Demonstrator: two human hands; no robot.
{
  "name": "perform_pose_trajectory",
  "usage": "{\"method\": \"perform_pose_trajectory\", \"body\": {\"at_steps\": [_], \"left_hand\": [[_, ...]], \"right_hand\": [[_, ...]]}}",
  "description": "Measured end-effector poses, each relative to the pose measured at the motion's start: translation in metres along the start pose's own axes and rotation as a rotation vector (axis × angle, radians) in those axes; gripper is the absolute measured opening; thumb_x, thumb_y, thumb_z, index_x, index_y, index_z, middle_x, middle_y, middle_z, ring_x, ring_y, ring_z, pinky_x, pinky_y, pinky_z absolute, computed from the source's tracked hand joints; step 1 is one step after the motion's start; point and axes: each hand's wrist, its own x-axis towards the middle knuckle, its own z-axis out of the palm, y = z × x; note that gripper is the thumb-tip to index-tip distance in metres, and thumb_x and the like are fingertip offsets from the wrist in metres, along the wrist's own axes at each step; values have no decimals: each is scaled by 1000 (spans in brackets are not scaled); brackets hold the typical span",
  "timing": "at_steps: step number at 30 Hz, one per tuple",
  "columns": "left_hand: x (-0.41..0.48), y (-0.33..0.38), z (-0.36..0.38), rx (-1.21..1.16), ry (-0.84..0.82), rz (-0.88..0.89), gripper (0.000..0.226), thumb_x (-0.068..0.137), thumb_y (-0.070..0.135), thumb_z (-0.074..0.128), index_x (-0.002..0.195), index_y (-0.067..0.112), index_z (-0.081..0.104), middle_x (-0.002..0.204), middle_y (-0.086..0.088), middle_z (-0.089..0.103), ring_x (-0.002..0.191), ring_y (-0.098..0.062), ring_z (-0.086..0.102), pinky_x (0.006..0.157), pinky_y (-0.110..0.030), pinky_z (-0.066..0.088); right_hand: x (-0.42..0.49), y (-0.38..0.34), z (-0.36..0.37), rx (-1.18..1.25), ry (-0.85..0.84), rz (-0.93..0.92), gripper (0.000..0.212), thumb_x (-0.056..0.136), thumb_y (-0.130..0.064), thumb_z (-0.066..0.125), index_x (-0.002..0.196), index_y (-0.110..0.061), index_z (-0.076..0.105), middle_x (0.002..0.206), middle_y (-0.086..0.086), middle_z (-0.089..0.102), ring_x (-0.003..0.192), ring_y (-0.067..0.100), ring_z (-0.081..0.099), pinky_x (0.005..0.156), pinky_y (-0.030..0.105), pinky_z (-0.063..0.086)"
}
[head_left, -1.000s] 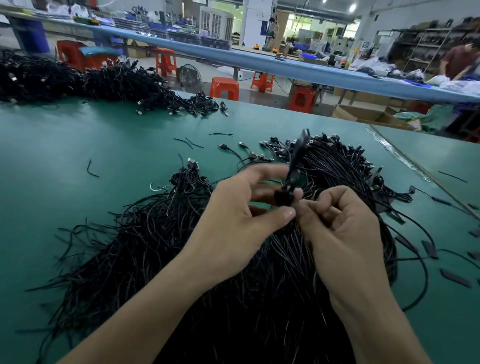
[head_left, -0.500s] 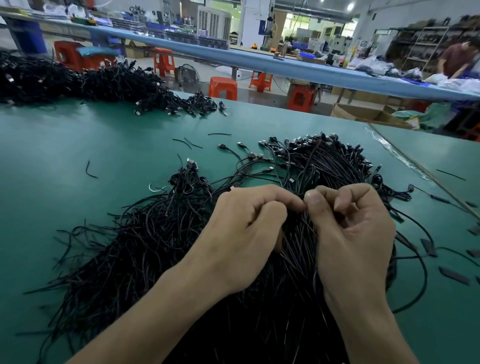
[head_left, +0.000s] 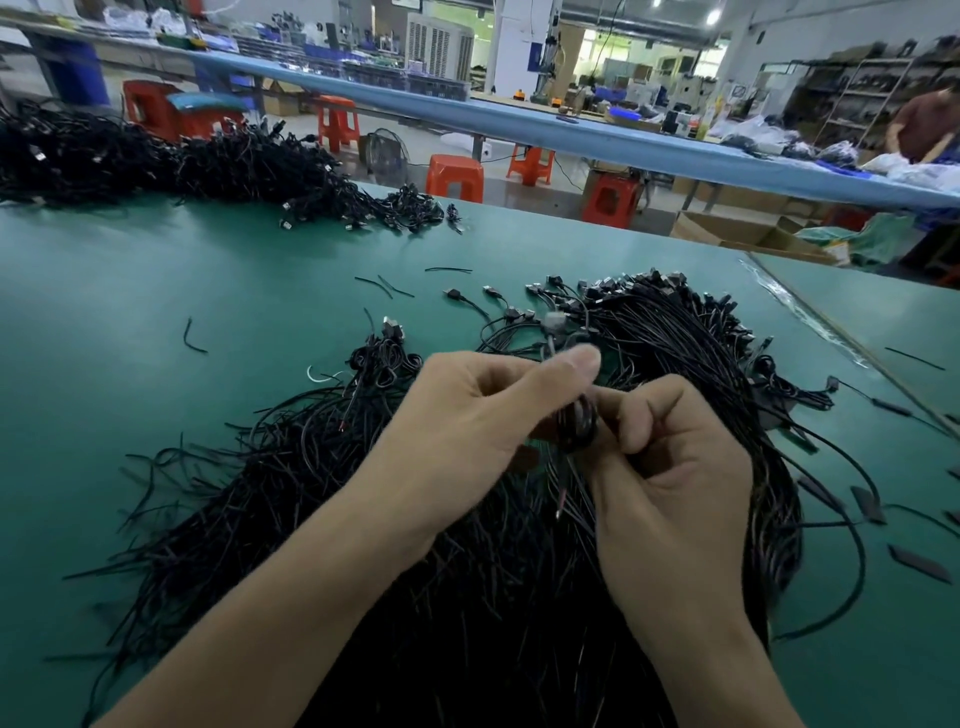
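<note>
A big heap of loose black cables with plug ends lies on the green table right in front of me. Above it, my left hand and my right hand meet around one small coiled black cable. The left thumb and fingers pinch the coil from the left. The right hand's curled fingers pinch it from the right. A blurred plug end of that cable sticks up just past my left fingertip.
A small bunch of coiled cables lies left of my hands. A second long heap of black cables runs along the far left. Short black strips lie at the right. Orange stools, a blue bench and a person stand beyond the table.
A second ago both hands held a cable up with its plug raised. Half a second ago they had dropped into the heap. Now they have lifted again around a small coil.
</note>
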Motion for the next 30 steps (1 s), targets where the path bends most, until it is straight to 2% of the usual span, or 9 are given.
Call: {"method": "perform_pose_trajectory", "body": {"at_steps": [3, 6, 8, 10, 13, 16, 21, 26, 30], "left_hand": [[1, 2, -8, 47, -68, 44, 27, 80, 47, 69, 90, 24, 80, 100, -22, 73, 106, -44, 66, 99, -61, 47], [0, 4, -16, 173, -191, 18, 37, 77, 59, 60, 95, 32, 77, 113, -31, 65, 110, -50, 61, 98, -64, 47], [1, 1, -22, 308, -216, 31, 42, 81, 61, 53, 89, 24, 72, 100, -17, 72, 88, -38, 69, 75, -50, 59], [0, 0, -25, 444, -176, 44, 44, 88, 56, 51, 80, 15, 67, 71, 0, 66, 61, -19, 62, 61, -36, 55], [-1, -1, -28, 528, -143, 2, 37, 89, 48, 51, 75, 15, 60, 61, 0, 60, 49, -3, 51, 52, -31, 49], [0, -5, -36, 560, -65, -22, 26, 89, 44, 53, 76, 22, 61, 64, 5, 66, 44, -3, 53, 47, -22, 48], [20, -31, -67, 583, 422, 51, 16, 92, 28, 65, 87, 43, 62, 71, 16, 72, 60, -4, 67, 59, -10, 48], [43, -51, -88, 620, 608, 46, 23, 94, 28, 67, 117, 28, 63, 66, 18, 69, 60, 1, 66, 62, -12, 44], [54, -63, -91, 636, 643, 35, 29, 94, 23, 68, 122, 27, 65, 75, 18, 69, 56, -3, 65, 55, -5, 42]], "right_hand": [[-1, -3, 2, 100, 9, 103, 44, 86, 13, 62, 64, -16, 36, 58, -5, 51, 61, 2, 51, 57, 13, 44], [-2, -8, -1, 274, -21, 295, 34, 75, -15, 71, 59, -26, 42, 62, -5, 58, 58, 3, 50, 54, 13, 44], [-1, -5, -5, 291, -9, 454, 31, 66, -24, 74, 57, -27, 44, 66, -2, 63, 56, 6, 46, 49, 17, 40], [0, 1, -8, 298, 8, 574, 30, 62, -22, 74, 54, -27, 46, 65, 1, 66, 51, 7, 43, 44, 19, 36], [3, 5, -6, 246, -3, 652, 28, 54, -24, 77, 51, -27, 49, 60, 5, 64, 45, 10, 39, 41, 21, 35], [3, 4, -9, 115, -32, 651, 22, 52, -29, 77, 57, -24, 57, 66, 14, 69, 45, 10, 49, 45, 20, 42], [-2, 7, -21, -220, -89, 604, 11, 84, -14, 71, 81, -11, 61, 72, 6, 74, 56, 7, 60, 55, 18, 46], [-11, 20, -32, -686, -125, 526, 14, 88, -23, 69, 79, -31, 62, 73, -9, 66, 70, 1, 59, 64, 11, 42], [-9, 31, -33, -1098, -345, 479, 16, 99, -37, 52, 99, -48, 40, 106, -21, 48, 105, 2, 42, 82, 11, 29]]}}
